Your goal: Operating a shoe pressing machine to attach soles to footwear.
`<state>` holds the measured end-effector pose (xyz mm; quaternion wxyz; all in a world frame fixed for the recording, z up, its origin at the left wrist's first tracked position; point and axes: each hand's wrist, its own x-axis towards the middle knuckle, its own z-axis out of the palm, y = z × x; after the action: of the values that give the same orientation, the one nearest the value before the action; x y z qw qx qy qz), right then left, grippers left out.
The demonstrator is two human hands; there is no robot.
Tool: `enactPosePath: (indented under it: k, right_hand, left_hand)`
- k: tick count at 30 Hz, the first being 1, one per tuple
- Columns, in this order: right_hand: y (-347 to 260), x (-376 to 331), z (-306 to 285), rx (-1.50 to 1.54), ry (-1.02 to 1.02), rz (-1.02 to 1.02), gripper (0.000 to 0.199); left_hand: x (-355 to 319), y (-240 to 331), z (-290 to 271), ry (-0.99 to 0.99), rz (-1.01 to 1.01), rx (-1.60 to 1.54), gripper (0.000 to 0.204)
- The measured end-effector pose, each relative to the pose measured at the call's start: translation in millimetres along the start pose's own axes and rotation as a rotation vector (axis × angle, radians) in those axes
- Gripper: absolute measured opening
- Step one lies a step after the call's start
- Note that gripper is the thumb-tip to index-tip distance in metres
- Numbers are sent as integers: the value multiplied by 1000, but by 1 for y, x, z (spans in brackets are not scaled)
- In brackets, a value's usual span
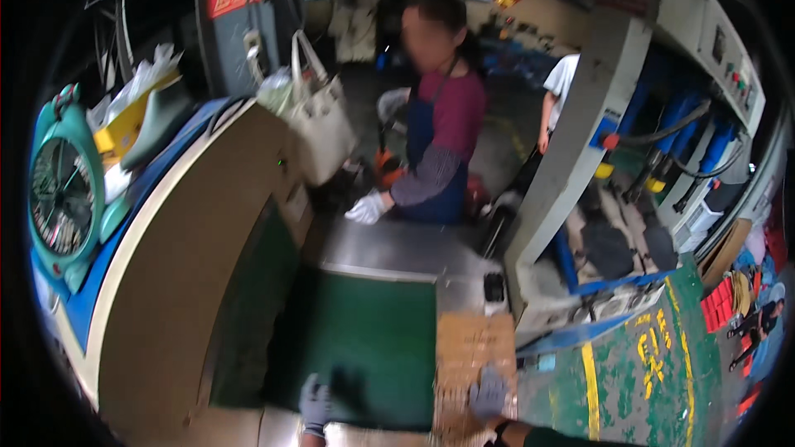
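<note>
Grey-gloved left hand (315, 404) is resting open-fingered on the green mat (364, 339) at the mat's near edge, grasping nothing, while the gloved right hand (489, 393) is pressing flat, released, on the brown cardboard sheet (472, 348) along the mat's right edge.

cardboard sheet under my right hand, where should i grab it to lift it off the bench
Probably by its near edge, coming from your side. The cardboard sheet lies flat with its long side running away from you, and your right hand already rests on the near end. The far end sits close to a small black object, and the left side borders the green mat.
</note>
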<state>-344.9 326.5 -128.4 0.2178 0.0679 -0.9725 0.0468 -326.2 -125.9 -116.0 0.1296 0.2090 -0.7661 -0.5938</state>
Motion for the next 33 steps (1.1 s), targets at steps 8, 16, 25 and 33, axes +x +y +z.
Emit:
enactPosePath:
  k: [8, 16, 25, 33]
  right_hand:
    - [-30, 14, -9, 199, -262, 161, 57]
    - [-26, 26, -5, 267, -304, 210, 61]
    - [-30, 38, -19, 215, -230, 180, 61]
    - [-35, 25, -2, 245, -329, 172, 62]
  left_hand:
    - [195, -55, -181, 176, -181, 1329, 56]
    - [229, 17, -180, 146, -289, 1171, 70]
    - [228, -45, -170, 102, -334, 1209, 65]
    - [267, -41, -171, 94, -270, 1177, 61]
